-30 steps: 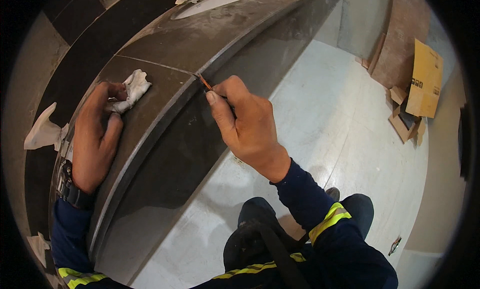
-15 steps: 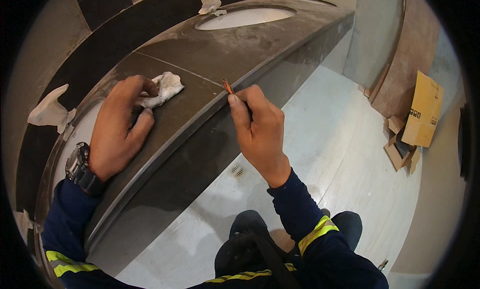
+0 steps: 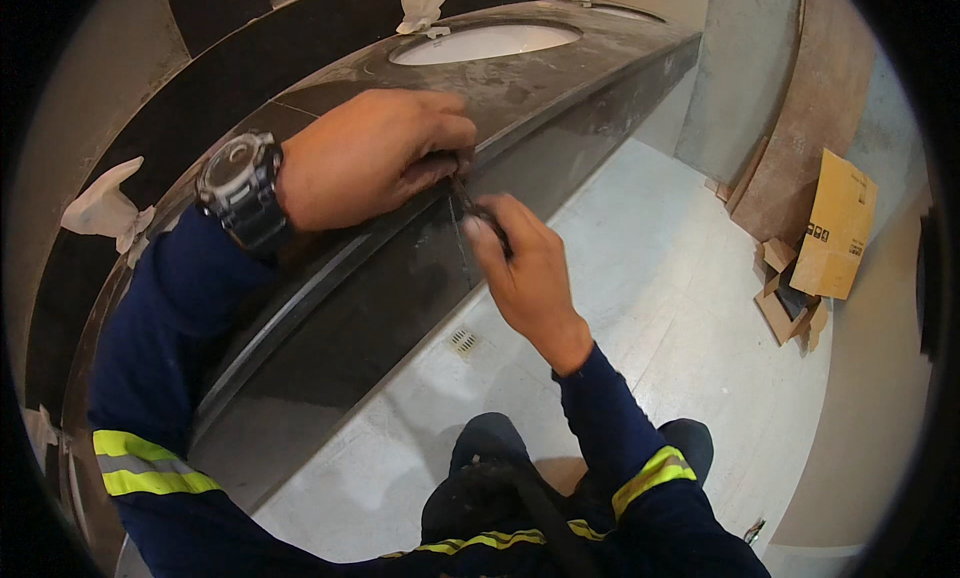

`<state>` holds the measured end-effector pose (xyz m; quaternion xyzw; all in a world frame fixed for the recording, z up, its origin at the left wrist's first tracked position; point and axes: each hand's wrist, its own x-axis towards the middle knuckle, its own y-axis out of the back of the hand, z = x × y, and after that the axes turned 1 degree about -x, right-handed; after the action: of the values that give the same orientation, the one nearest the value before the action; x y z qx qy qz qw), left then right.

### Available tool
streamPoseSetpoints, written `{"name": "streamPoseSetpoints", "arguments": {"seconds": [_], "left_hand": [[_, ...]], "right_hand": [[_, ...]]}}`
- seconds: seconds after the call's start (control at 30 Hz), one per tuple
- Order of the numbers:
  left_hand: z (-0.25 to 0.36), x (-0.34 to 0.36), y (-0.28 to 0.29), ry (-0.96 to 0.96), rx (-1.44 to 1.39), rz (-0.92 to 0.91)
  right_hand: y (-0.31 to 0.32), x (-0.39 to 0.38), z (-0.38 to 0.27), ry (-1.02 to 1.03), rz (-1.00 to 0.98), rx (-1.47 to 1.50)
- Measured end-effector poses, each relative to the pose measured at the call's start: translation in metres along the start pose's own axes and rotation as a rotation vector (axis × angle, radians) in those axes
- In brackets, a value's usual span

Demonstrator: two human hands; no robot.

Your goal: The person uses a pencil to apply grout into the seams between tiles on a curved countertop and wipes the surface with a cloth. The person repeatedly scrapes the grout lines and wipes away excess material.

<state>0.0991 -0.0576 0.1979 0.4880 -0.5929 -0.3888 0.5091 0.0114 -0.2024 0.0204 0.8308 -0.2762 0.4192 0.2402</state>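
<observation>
My left hand [image 3: 380,158], with a black watch at its wrist, reaches over the front edge of the dark stone countertop [image 3: 520,93]. Its fingers are curled in at the edge, near the tool's tip; what they hold, if anything, is hidden. Just below and to the right, my right hand [image 3: 530,273] is closed around a slim, dark hand tool [image 3: 466,200], whose exact kind I cannot make out. The tool's end points up at the left fingertips. A thin seam [image 3: 459,236] runs down the countertop's front panel below the hands.
A white oval basin [image 3: 490,44] is set into the countertop farther along. Taps wrapped in white covering [image 3: 105,206] stand along the back. Torn cardboard [image 3: 838,228] lies on the right by the wall. A drain grate [image 3: 462,340] sits in the pale floor [image 3: 640,308].
My left hand has moved right, from the countertop surface to its front edge beside the tool. The white cloth it held is out of sight. My right hand has dropped slightly, still gripping a tool.
</observation>
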Motion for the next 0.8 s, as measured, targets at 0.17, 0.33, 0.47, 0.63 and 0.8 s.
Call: {"name": "streamPoseSetpoints", "arguments": {"seconds": [0.17,0.33,0.47,0.63,0.8], "left_hand": [[0.002,-0.001,-0.012,0.001,0.019,0.022],[-0.004,-0.002,-0.007,0.022,-0.104,0.045],[-0.015,-0.003,-0.002,0.080,-0.331,-0.005],[-0.013,-0.003,0.010,0.170,-0.427,-0.063],[-0.020,-0.009,-0.001,0.067,-0.329,-0.026]], "right_hand": [[0.039,-0.107,-0.003,-0.383,-0.126,0.045],[0.012,-0.124,0.016,-0.273,-0.104,0.006],[-0.012,-0.115,0.027,-0.258,-0.051,0.003],[-0.040,-0.107,0.033,-0.112,0.047,0.070],[-0.031,-0.080,0.035,-0.382,-0.010,0.056]]}}
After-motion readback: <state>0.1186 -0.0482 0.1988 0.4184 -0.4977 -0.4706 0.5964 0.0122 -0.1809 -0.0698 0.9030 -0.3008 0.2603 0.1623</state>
